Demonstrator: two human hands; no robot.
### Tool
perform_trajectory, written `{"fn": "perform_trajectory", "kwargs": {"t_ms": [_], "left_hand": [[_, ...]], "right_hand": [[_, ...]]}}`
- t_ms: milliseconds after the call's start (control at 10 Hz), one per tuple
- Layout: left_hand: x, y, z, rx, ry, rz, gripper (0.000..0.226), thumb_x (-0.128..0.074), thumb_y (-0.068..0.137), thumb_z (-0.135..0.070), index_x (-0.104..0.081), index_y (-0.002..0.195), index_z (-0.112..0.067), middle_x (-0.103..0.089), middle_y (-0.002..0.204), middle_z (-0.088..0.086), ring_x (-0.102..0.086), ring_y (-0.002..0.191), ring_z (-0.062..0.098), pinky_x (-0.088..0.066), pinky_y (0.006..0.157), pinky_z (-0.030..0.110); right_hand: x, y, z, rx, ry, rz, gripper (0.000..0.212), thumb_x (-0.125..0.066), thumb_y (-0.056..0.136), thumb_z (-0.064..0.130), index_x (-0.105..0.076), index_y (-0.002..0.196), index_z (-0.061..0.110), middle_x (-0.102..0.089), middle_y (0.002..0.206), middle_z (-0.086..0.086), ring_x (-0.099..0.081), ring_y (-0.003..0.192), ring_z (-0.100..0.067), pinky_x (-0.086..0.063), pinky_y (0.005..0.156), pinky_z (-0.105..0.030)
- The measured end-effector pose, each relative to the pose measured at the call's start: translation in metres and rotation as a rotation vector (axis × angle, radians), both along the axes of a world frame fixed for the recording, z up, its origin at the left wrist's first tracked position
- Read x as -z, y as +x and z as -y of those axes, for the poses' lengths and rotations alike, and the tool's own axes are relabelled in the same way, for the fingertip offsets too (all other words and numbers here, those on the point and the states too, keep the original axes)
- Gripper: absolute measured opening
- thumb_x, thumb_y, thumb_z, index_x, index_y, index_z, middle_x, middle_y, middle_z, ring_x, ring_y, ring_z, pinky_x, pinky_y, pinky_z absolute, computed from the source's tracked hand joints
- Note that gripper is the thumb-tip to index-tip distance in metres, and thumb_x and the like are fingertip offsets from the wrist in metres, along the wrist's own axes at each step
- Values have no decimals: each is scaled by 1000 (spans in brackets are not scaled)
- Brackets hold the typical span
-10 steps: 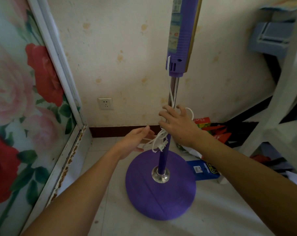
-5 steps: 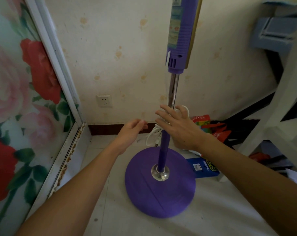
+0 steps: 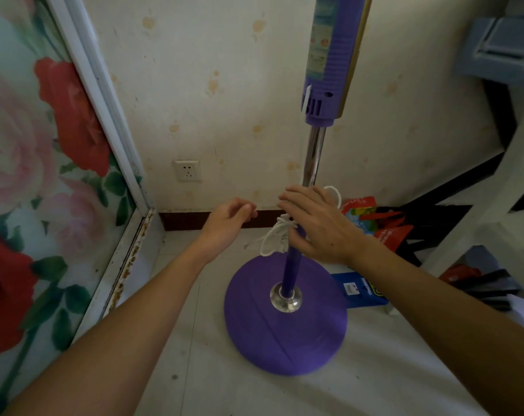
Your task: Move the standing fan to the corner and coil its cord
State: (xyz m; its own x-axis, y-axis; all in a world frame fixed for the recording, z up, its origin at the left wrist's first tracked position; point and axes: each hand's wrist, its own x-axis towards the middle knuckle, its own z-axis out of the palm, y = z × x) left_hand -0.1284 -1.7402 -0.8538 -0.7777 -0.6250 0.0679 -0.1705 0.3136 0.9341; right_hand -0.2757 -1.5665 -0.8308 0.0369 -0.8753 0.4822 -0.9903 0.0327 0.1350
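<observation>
Head view: purple standing fan [image 3: 287,265] in the corner, white cord [image 3: 274,240] bunched on its pole, just under right hand [image 3: 317,225] fingertips. Right fingers straight, spread, touching pole. Left hand [image 3: 226,225] nearby, loosely curled, holding nothing. Probably heavy base, stiff pole; soft, floppy cord. Best grabbed at pole.

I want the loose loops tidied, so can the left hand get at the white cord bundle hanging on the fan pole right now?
Probably yes. The left hand hangs apart from the white cord bundle, nothing lying between them. The right hand covers only the bundle's pole side.
</observation>
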Motion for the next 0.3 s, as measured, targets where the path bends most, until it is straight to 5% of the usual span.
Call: {"fn": "perform_trajectory", "kwargs": {"t_ms": [300], "left_hand": [[-117, 29, 17, 48, -55, 135, 26, -57, 99, -20, -61, 124, -14, -68, 122, 8, -62, 116, 20, -46, 104, 38]], "right_hand": [[-91, 27, 8, 28, 92, 289, 44, -61, 81, -5, -58, 125, -9, -57, 126, -24, -52, 120, -37, -40, 109, -43]]}}
